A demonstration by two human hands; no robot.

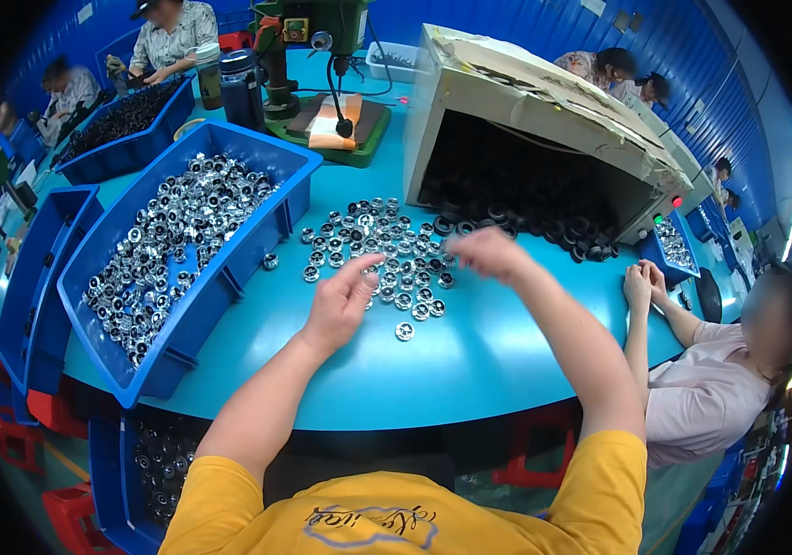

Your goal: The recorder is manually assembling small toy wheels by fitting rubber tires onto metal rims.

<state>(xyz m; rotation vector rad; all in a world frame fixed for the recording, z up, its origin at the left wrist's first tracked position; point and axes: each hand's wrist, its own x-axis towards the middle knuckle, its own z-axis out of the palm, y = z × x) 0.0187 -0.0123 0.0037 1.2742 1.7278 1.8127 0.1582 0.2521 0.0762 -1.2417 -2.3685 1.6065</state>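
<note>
Small shiny silver round parts (404,331) with dark centres lie loosely spread over the turquoise table (340,388). At the near left of this spread is my left hand (342,301), its thumb and index finger brought close together; whatever is between them is too small to make out. My right hand (496,256), a little blurred, hovers at the right side of the same parts with its fingers curled to a pinch. Something pale shows at its fingertips, but its kind is unclear. Black rings (581,236) lie beyond this hand, spilling from the mouth of an open-fronted box (419,120).
A blue bin (299,171) full of silver parts stands at the left, beside another blue bin (21,314). A green drill press (349,153) and dark bottle (242,92) are behind. Close at the right sits a person (710,393), hands on the table.
</note>
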